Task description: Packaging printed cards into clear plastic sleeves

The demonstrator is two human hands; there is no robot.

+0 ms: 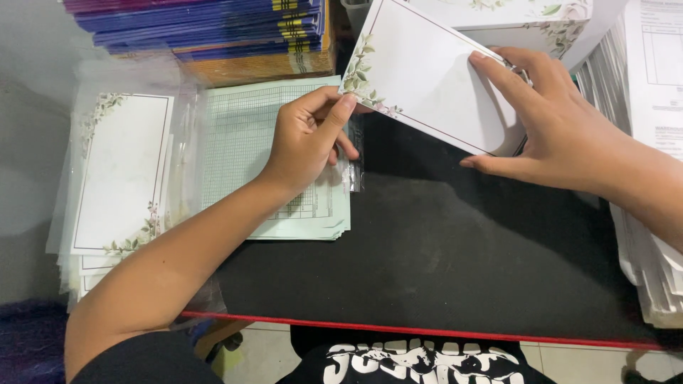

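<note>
Both my hands hold a white card (427, 78) with a thin dark border and leafy floral corners, raised and tilted above the black table (441, 249). My left hand (309, 139) pinches its lower left corner between thumb and fingers. My right hand (548, 121) grips the card's right end, fingers over the top and thumb under the edge. A thin clear plastic sleeve (352, 167) hangs just below my left fingers.
A stack of the same cards in clear sleeves (121, 178) lies at the left. Pale green gridded forms (249, 135) lie beside it. Blue booklets (206, 28) are stacked at the back, white paper piles (654, 270) at the right. A red strip edges the table's front.
</note>
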